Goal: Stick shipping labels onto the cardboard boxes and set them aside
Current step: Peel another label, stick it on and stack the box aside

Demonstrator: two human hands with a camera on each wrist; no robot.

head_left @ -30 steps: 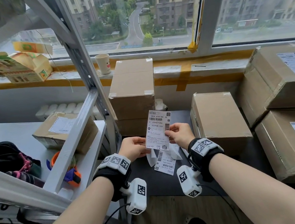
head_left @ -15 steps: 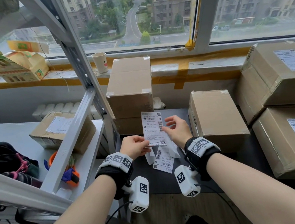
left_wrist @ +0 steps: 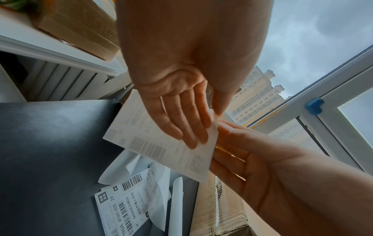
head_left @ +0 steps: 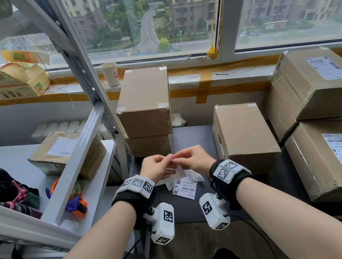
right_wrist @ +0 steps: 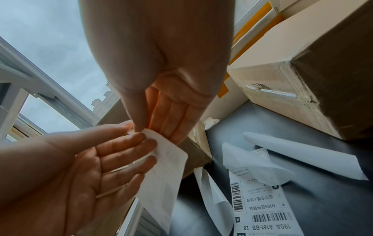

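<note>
Both hands meet over the dark table (head_left: 190,133) and pinch one white shipping label (left_wrist: 161,146) at its top corner. My left hand (head_left: 165,159) backs the label with straight fingers (left_wrist: 191,127), thumb on the other side. My right hand (head_left: 182,156) nips the corner (right_wrist: 149,132) between thumb and forefinger. The label (right_wrist: 161,175) hangs down under the hands. A plain cardboard box (head_left: 245,134) lies just right of the hands. Two more plain boxes (head_left: 144,102) stand stacked behind them. A spare printed label (head_left: 185,187) lies on the table.
Two labelled boxes (head_left: 313,87) (head_left: 335,161) are stacked at the far right. Curled backing papers (right_wrist: 302,158) lie by the spare label. A metal shelf rack (head_left: 77,155) at the left holds a box (head_left: 65,153) and a tape dispenser (head_left: 75,205). A paper cup (head_left: 110,74) stands on the sill.
The label stood upright with its print facing me; it has tipped down under the hands. Both hands have closed together on its top corner.
</note>
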